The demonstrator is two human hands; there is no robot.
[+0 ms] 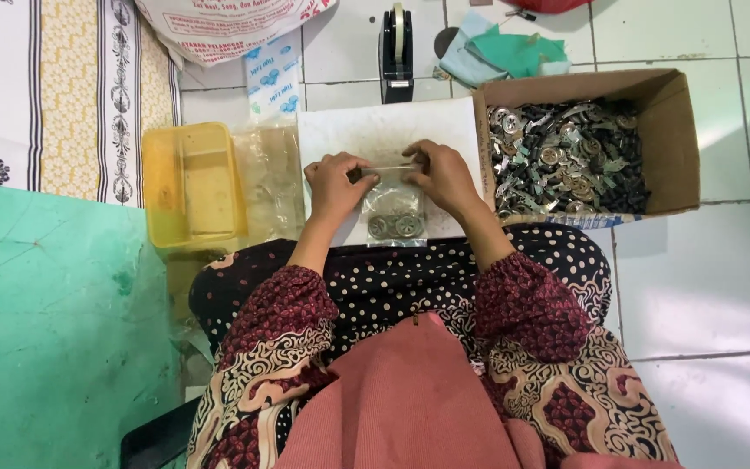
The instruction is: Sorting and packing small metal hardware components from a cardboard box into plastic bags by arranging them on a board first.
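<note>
White tiled floor bears a white rectangular work board [349,130]. Over the board, left hand [337,184] and right hand [444,176] both pinch the top of a small clear plastic bag [395,208] holding round metal parts. Right of the board sits a brown cardboard box [674,130].

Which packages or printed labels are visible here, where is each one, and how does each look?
Small clear plastic bag: held by both hands on the white board, round metal parts inside.
White sack: top left, red print.
Clear packet: under the sack, blue print.
Cardboard box: right, brown, open, full of metal parts.
Yellow plastic tub: left, rectangular.
</note>
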